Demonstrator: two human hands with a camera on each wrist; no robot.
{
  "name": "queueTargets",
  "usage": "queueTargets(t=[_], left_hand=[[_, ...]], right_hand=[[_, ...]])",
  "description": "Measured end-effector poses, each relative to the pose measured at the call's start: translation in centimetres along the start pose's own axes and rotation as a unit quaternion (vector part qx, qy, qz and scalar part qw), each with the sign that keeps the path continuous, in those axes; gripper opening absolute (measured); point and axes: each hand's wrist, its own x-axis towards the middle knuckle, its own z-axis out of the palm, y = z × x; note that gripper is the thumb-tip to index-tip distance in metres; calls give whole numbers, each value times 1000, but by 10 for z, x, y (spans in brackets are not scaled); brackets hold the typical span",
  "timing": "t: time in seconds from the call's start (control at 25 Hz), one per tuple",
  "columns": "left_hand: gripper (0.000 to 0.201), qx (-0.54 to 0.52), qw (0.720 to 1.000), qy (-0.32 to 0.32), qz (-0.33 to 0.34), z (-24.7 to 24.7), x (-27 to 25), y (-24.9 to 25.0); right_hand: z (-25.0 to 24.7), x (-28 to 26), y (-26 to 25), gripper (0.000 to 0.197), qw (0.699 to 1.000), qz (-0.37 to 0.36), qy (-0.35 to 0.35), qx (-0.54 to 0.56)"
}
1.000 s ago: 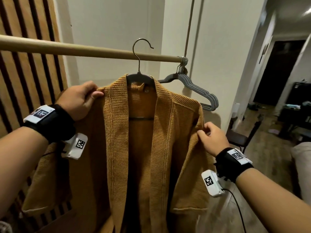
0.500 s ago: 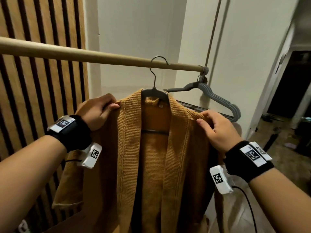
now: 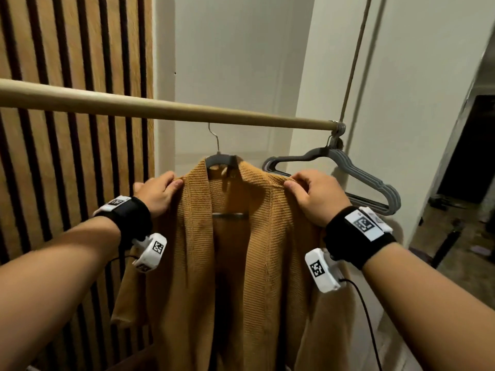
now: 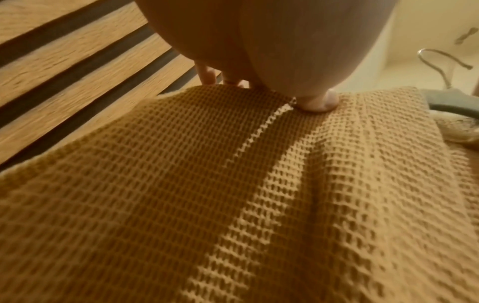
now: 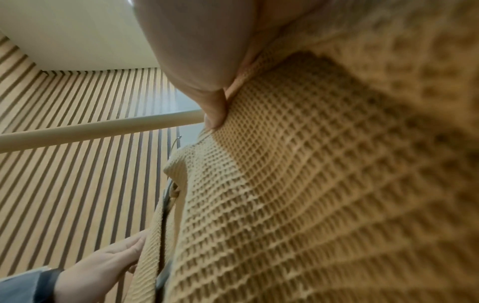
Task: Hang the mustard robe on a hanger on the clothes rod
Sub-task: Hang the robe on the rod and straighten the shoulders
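Mustard robe (image 3: pixel 257 263) hoisted nearer rod (image 3: pixel 160 108); L hand (image 3: pixel 158 194), R hand (image 3: pixel 313 196) pinching shoulders.

A home: a hanging corner of a lived-in room

A bare wooden clothes rod (image 3: pixel 166 109) runs across in front of a wall of vertical wood slats (image 3: pixel 72 54) and plain pale walls (image 3: pixel 235 62), held at its right end by a rope (image 3: pixel 356 52) going up out of sight. A mustard waffle-weave robe (image 3: pixel 267 236) sits on a dark hanger (image 3: pixel 221 159) below the rod, and a bunch of spare grey hangers (image 3: pixel 359 175) hooks on at the rod's end. To the right a dim room opens, with a wood-look floor (image 3: pixel 460 253) and a dark doorway (image 3: pixel 471 145).
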Motion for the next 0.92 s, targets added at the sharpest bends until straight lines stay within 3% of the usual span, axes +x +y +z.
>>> queueTargets(t=[0.28, 0.56, 0.72, 0.84, 0.92], left_hand=[[27, -32, 996, 62, 60, -44, 46, 34], [24, -91, 991, 15, 100, -18, 49, 30], [18, -98, 986, 31, 135, -9, 41, 23], [18, -90, 991, 44, 93, -1, 37, 12], [43, -78, 996, 52, 6, 8, 29, -8]], right_hand=[[-33, 13, -5, 35, 998, 11, 66, 8], [3, -43, -1, 16, 996, 17, 62, 61], [19, -55, 7, 14, 991, 39, 74, 108], [21, -60, 21, 16, 986, 69, 57, 138], [23, -73, 41, 26, 978, 114, 23, 173]])
